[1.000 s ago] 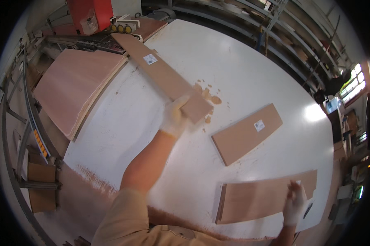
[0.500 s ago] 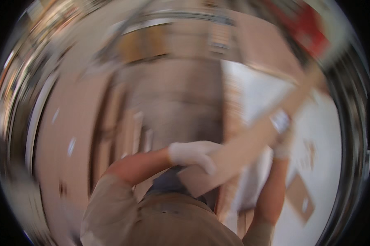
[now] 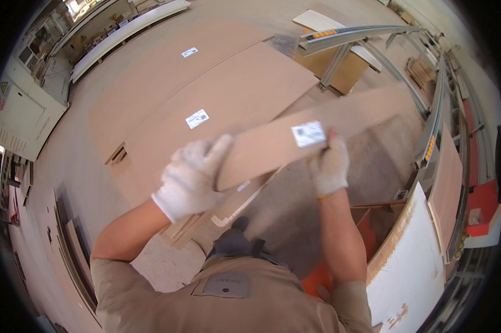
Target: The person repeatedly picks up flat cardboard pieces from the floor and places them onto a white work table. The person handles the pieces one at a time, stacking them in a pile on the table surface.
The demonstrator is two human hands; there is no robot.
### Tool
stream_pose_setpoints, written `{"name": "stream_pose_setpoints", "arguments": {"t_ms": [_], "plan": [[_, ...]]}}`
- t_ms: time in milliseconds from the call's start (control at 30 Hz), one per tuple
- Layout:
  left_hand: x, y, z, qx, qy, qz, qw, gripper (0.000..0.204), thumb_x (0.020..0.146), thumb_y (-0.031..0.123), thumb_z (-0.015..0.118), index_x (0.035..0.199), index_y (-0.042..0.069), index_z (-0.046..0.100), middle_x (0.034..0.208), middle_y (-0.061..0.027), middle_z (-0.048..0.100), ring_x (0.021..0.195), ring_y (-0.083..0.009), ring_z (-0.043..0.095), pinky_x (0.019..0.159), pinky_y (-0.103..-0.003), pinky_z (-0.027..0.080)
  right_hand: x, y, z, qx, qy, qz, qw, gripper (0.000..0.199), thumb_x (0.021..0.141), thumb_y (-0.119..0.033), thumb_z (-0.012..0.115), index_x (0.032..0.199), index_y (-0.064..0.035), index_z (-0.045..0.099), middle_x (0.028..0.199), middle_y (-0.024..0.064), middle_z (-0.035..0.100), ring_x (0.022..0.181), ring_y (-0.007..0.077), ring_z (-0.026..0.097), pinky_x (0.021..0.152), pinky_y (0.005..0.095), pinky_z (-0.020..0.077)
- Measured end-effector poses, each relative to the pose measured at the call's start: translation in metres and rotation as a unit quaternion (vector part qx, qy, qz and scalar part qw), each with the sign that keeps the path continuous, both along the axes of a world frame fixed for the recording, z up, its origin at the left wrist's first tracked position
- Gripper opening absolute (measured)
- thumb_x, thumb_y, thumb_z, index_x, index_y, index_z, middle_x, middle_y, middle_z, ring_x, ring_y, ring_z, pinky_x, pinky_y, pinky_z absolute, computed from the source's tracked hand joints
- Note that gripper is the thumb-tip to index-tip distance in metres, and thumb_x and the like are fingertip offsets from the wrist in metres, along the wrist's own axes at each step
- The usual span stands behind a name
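Note:
A long, narrow brown board (image 3: 256, 152) with a white label (image 3: 308, 134) on its face is held up in front of me, slanting up toward the right. My left hand (image 3: 192, 180), in a white glove, grips its left end, the thumb along the edge. My right hand (image 3: 329, 164), gloved too, is closed on the lower edge just below the label. The far right end of the board is blurred. Beneath and beyond the board lies a stack of large brown panels (image 3: 250, 83), some bearing white labels (image 3: 197, 118).
At the lower right stands a white-topped table (image 3: 408, 261) with a worn edge. Metal rails (image 3: 361, 34) with orange rollers run along the upper right. A pale machine cabinet (image 3: 25, 114) stands at the left. More narrow boards (image 3: 72, 261) lie at the lower left.
My view has swung left, so the white table has shifted to the lower right. Both hands have carried the board away from above that table to the panel stack.

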State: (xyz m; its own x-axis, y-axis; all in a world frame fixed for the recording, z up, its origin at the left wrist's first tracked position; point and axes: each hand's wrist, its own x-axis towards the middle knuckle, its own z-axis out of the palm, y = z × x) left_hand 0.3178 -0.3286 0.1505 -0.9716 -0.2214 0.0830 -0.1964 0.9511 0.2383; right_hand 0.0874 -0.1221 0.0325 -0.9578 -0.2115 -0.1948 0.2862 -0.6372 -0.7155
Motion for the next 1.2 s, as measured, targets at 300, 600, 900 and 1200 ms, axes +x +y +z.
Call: {"name": "stream_pose_setpoints", "arguments": {"t_ms": [300, 600, 900, 1200], "plan": [[0.042, -0.23, -0.022, 0.015, 0.025, 0.223, 0.974, 0.101, 0.066, 0.034, 0.091, 0.156, 0.011, 0.051, 0.137, -0.0218, 0.06, 0.129, -0.0412, 0.06, 0.109, -0.046, 0.051, 0.035, -0.107, 0.045, 0.312, 0.141, 0.431, 0.835, 0.035, 0.104, -0.007, 0.061, 0.138, 0.0034, 0.056, 0.121, 0.0195, 0.073, 0.109, 0.0255, 0.072, 0.097, 0.0383, 0.0592], [0.015, -0.376, -0.048, 0.0, -0.02, 0.282, 0.959, 0.104, 0.063, 0.034, 0.089, 0.157, 0.012, 0.05, 0.139, -0.021, 0.06, 0.132, -0.0398, 0.059, 0.111, -0.045, 0.05, 0.051, 0.037, -0.003, 0.4, -0.003, 0.319, 0.859, 0.036, 0.107, -0.017, 0.062, 0.138, 0.0008, 0.057, 0.121, 0.0166, 0.072, 0.112, 0.0266, 0.072, 0.095, 0.0384, 0.0574], [0.008, -0.45, -0.071, 0.002, -0.04, 0.268, 0.963, 0.103, 0.065, 0.038, 0.09, 0.156, 0.01, 0.052, 0.149, -0.0192, 0.059, 0.138, -0.0377, 0.056, 0.117, -0.043, 0.045, 0.074, 0.096, -0.018, 0.4, -0.157, 0.218, 0.876, 0.038, 0.094, 0.002, 0.047, 0.131, 0.0029, 0.055, 0.117, 0.0172, 0.067, 0.103, 0.0334, 0.073, 0.093, 0.0475, 0.0629], [-0.005, -0.464, -0.121, -0.099, -0.049, 0.32, 0.941, 0.086, 0.093, 0.064, 0.067, 0.159, 0.013, 0.046, 0.153, -0.0173, 0.056, 0.145, -0.036, 0.048, 0.124, -0.045, 0.034, 0.091, 0.122, -0.056, 0.434, -0.155, 0.203, 0.864, 0.038, 0.088, 0.009, 0.046, 0.124, 0.0013, 0.055, 0.101, 0.0186, 0.066, 0.087, 0.0387, 0.073, 0.081, 0.0542, 0.065]]}}
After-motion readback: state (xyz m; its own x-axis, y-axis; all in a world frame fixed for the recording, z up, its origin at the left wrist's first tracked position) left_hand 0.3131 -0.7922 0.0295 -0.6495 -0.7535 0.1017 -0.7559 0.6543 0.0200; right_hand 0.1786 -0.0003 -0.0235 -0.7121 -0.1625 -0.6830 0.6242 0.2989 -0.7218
